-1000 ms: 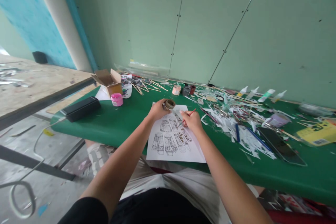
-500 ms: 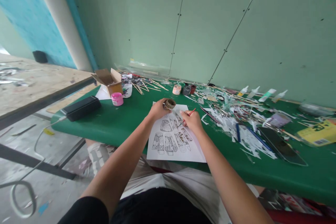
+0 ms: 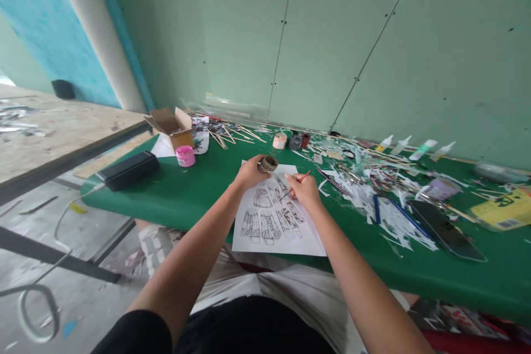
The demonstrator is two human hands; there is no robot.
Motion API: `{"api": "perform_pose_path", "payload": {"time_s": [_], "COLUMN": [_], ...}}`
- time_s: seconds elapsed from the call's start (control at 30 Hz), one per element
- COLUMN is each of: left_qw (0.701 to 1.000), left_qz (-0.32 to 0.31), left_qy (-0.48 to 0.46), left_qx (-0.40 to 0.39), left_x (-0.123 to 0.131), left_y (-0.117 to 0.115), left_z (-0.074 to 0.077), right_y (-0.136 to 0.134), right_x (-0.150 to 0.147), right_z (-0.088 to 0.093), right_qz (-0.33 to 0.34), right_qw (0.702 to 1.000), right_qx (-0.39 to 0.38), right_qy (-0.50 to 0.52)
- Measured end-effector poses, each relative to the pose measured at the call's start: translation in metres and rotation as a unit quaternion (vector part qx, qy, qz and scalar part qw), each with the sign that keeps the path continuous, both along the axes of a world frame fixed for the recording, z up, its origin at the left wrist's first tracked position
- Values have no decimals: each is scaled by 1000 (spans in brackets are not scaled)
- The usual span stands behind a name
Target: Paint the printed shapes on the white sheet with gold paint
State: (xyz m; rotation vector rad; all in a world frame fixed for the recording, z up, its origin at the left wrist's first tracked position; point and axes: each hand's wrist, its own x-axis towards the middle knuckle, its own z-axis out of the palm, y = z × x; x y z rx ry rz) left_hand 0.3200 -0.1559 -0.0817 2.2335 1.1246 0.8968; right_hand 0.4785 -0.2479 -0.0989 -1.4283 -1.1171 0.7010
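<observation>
My left hand (image 3: 250,172) is closed around a small open jar of brownish paint (image 3: 269,164), held over the top of a white sheet. Pinched in my right hand (image 3: 304,187) is a thin red-handled paintbrush (image 3: 305,175), its tip pointing down at the paper. The sheet (image 3: 240,245) carries black line drawings of several patterned shapes, a few of them partly coloured brown on the right. Where the brush tip meets the paper is too small to tell exactly.
A pink jar (image 3: 185,156), a cardboard box (image 3: 178,134) and a black case (image 3: 129,171) are on the left of the green table (image 3: 194,193). Behind the paper stand a peach jar (image 3: 279,141) and a dark jar (image 3: 295,141). Paper scraps (image 3: 390,215) and a phone (image 3: 446,230) lie right.
</observation>
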Motion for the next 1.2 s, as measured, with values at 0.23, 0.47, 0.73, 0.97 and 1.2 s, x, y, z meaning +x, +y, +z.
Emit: {"api": "perform_pose_path", "payload": {"time_s": [0.23, 0.47, 0.73, 0.97, 1.2], "left_qw": [1000, 1000, 1000, 1000, 1000], "left_qz": [-4, 0, -1, 1, -4], "left_qy": [-4, 1, 7, 6, -5], "left_qx": [6, 3, 1, -1, 1], "left_x": [-1, 0, -1, 0, -1], "left_y": [0, -2, -1, -2, 0], "left_z": [0, 2, 1, 2, 0], "right_y": [1, 0, 0, 0, 0], "right_x": [2, 0, 1, 1, 1], "right_z": [-1, 1, 1, 0, 0], "right_qz": [6, 0, -3, 7, 24], "right_qw": [1000, 999, 1000, 1000, 1000], "right_qx": [8, 7, 3, 7, 15], "right_qy": [-19, -32, -23, -18, -11]}}
